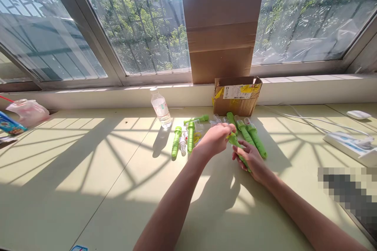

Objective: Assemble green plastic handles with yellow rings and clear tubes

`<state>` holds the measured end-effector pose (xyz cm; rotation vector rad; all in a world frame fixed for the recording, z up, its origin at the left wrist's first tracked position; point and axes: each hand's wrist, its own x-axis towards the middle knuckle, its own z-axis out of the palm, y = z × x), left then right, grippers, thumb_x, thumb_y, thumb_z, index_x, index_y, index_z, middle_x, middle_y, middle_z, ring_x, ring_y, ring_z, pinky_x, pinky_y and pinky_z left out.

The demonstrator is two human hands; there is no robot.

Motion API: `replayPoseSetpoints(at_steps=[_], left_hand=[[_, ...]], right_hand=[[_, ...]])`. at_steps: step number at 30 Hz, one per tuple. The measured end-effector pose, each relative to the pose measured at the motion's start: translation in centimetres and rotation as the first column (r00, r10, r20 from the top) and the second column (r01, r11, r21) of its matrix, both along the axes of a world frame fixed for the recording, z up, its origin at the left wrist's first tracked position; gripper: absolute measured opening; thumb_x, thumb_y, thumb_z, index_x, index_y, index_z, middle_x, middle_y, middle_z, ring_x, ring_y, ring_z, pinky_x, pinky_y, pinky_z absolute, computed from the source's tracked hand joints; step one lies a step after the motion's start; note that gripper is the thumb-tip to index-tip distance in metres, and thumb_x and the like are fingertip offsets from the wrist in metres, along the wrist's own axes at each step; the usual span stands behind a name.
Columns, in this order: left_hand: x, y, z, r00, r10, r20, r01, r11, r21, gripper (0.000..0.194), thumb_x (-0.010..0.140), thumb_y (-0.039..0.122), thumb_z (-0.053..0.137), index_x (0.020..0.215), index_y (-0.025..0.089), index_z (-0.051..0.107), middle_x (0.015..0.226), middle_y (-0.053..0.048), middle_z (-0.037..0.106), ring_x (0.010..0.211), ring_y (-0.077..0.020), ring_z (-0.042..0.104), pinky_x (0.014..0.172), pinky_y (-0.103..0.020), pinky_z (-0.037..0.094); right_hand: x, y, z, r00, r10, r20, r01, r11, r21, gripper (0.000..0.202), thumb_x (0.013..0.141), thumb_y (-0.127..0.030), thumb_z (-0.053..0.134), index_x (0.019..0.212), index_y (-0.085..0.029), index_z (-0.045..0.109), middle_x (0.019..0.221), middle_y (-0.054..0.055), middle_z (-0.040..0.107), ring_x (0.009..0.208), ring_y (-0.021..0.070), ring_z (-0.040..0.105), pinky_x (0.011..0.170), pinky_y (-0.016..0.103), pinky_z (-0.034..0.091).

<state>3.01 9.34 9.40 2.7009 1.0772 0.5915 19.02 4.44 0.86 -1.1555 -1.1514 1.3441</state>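
A green stick-like tube (pixel 233 139) with a ribbed grip is between my two hands, tilted above the table. My left hand (pixel 216 136) closes round its upper end, hiding the tip. Lower down, the fingers of my right hand (pixel 250 159) grip the handle. Just beyond my right hand, several similar green ribbed tubes (pixel 259 145) with clear caps lie side by side. To the left of my left hand are more green tubes (pixel 176 144), a small clear plastic piece (pixel 182 147) and something yellow (pixel 197 137) with loops, partly hidden.
A water bottle (pixel 161 109) stands behind the tubes on the left. Against the window ledge sits an open cardboard box (pixel 235 100). A power strip (pixel 352 147) with cables lies at right, near a white rounded object (pixel 358 115). A pinkish plastic bag (pixel 28 113) is at far left.
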Motion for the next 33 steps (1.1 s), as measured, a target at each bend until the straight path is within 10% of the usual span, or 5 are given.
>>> replayPoseSetpoints(at_steps=[15, 33], left_hand=[[0.19, 0.23, -0.32, 0.996, 0.069, -0.048, -0.066, 0.996, 0.062, 0.025, 0.083, 0.007, 0.053, 0.104, 0.019, 0.06, 0.102, -0.005, 0.07, 0.099, -0.0198, 0.063, 0.087, -0.031, 0.048], [0.16, 0.03, -0.14, 0.987, 0.15, -0.053, -0.143, 0.983, 0.117, 0.027, 0.081, 0.03, 0.068, 0.103, 0.019, 0.057, 0.088, -0.003, 0.066, 0.088, -0.0201, 0.064, 0.079, -0.029, 0.048]], right_hand=[[-0.24, -0.3, 0.38, 0.995, 0.04, -0.093, -0.038, 0.999, 0.021, 0.034, 0.082, -0.05, 0.061, 0.099, -0.021, 0.061, 0.097, 0.006, 0.065, 0.062, 0.0121, 0.054, 0.047, 0.024, 0.041], [0.03, -0.01, -0.12, 0.992, 0.03, -0.12, -0.033, 0.999, -0.029, 0.031, 0.087, -0.05, 0.053, 0.093, -0.022, 0.061, 0.065, -0.001, 0.054, 0.046, 0.009, 0.045, 0.039, 0.021, 0.03]])
